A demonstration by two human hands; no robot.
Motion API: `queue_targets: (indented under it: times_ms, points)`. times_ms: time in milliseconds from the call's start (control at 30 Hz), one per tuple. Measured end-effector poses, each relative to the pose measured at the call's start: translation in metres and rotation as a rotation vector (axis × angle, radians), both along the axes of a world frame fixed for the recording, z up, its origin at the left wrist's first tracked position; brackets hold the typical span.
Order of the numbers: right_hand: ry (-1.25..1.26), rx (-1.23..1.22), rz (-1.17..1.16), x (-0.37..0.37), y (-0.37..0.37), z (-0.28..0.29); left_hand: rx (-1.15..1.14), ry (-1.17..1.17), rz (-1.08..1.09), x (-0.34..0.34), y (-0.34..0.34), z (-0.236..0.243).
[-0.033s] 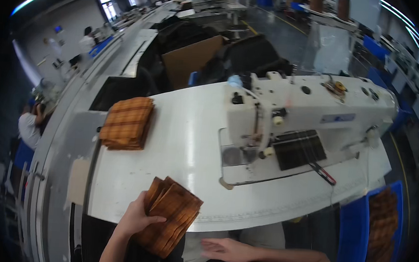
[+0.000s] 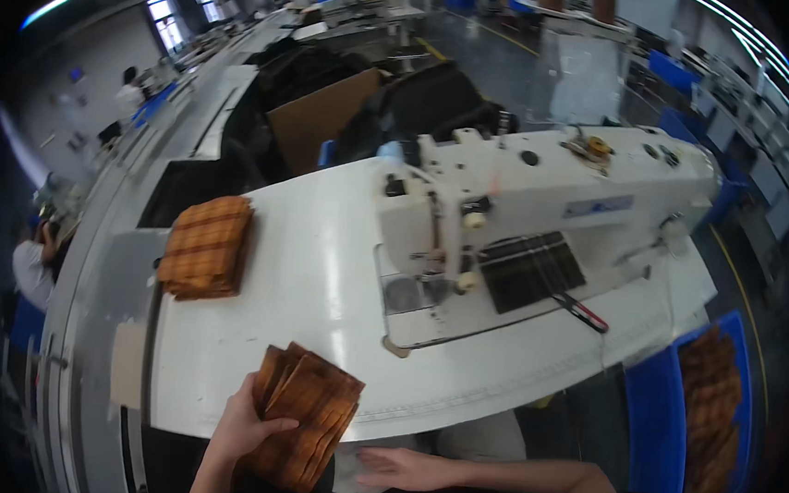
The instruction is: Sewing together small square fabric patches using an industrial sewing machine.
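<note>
My left hand (image 2: pixel 243 427) pinches cloths (image 2: pixel 315 412) on its right, long axis pointing away, leaning rightward; my right hand (image 2: pixel 407 469) rests loosely spread.

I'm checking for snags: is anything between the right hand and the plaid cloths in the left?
Nothing visible: the right hand is just right of the plaid cloths, across a narrow gap, and the left hand grips their left side.

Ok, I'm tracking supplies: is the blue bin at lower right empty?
Not empty: the blue bin has checked brown cloth inside. Whether it's full, I cannot tell.
</note>
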State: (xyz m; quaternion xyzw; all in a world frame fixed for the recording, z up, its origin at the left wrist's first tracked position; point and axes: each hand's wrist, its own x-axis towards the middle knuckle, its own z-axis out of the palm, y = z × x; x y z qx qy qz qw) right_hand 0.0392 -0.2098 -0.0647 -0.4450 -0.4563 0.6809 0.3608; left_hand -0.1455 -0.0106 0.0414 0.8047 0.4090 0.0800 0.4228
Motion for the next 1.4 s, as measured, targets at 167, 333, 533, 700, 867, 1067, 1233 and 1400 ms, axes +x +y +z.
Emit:
queue_targets:
  times_ms: [167, 333, 533, 700, 867, 1067, 1233, 1400]
  points:
    - [0.345, -0.026, -0.252, -0.015, 0.009, -0.017, -0.24, -0.059, -0.033, 0.031, -0.043, -0.011]
    - [0.271, 0.087, -0.813, 0.016, -0.062, 0.041, 0.118, -0.466, -0.559, 0.075, -0.045, -0.05]
    - [-0.068, 0.214, -1.275, 0.064, -0.138, 0.05, -0.395, -0.516, -0.544, 0.118, -0.118, -0.029]
    - [-0.107, 0.261, -1.892, 0.128, -0.265, 0.12, -0.491, -0.335, -0.487, 0.12, -0.1, -0.042]
    - [-0.677, 0.21, -2.236, 0.187, -0.42, 0.097, -0.566, -0.431, -0.492, 0.121, -0.095, -0.054]
    - [-1.827, -0.722, -1.873, 0.231, -0.433, 0.005, -0.548, -0.284, -0.495, 0.125, -0.09, -0.053]
    - [-1.949, 0.111, -1.472, 0.211, -0.264, 0.032, -0.498, -0.344, -0.181, 0.118, -0.082, -0.043]
    - [-1.686, 0.677, -0.901, 0.14, -0.136, 0.034, 0.086, -0.311, -0.123, 0.109, -0.021, -0.034]
